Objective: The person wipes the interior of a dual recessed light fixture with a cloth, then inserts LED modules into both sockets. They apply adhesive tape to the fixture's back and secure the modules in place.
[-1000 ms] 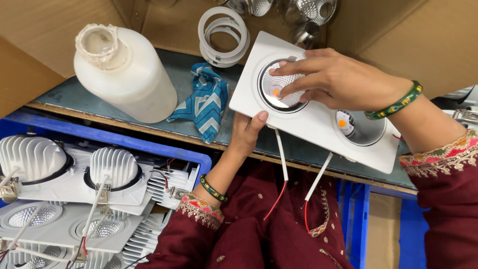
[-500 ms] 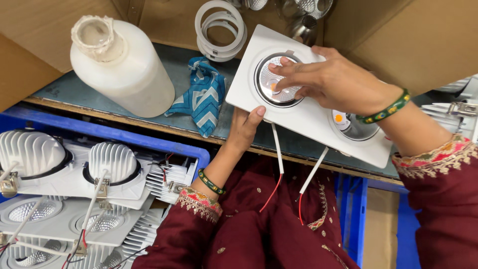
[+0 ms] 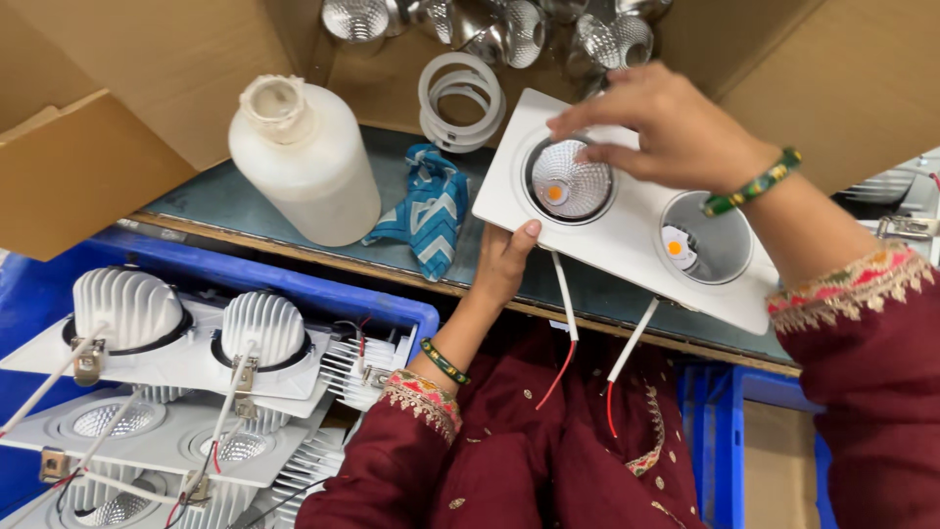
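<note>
The left hand point(image 3: 504, 260) grips the near edge of a white twin downlight fixture point(image 3: 627, 211) from beneath, thumb up on its face. The right hand point(image 3: 666, 132) rests loosely curled over the fixture's far rim, fingertips point(image 3: 587, 122) at the silver reflector point(image 3: 571, 181) (the second socket lies bare beside the wrist). Left of the hands lie a blue patterned cloth point(image 3: 431, 211) and a white bottle point(image 3: 304, 162); white rings point(image 3: 460, 98) sit beyond.

I see white twin downlight fixture point(image 3: 627, 220) | left hand point(image 3: 504, 260) gripping its lower edge | right hand point(image 3: 661, 127) fingers on faceted reflector point(image 3: 571, 181) | white plastic bottle point(image 3: 304, 162), blue patterned cloth point(image 3: 431, 211) on bench | blue crate point(image 3: 323, 294) stacked with fixtures.
</note>
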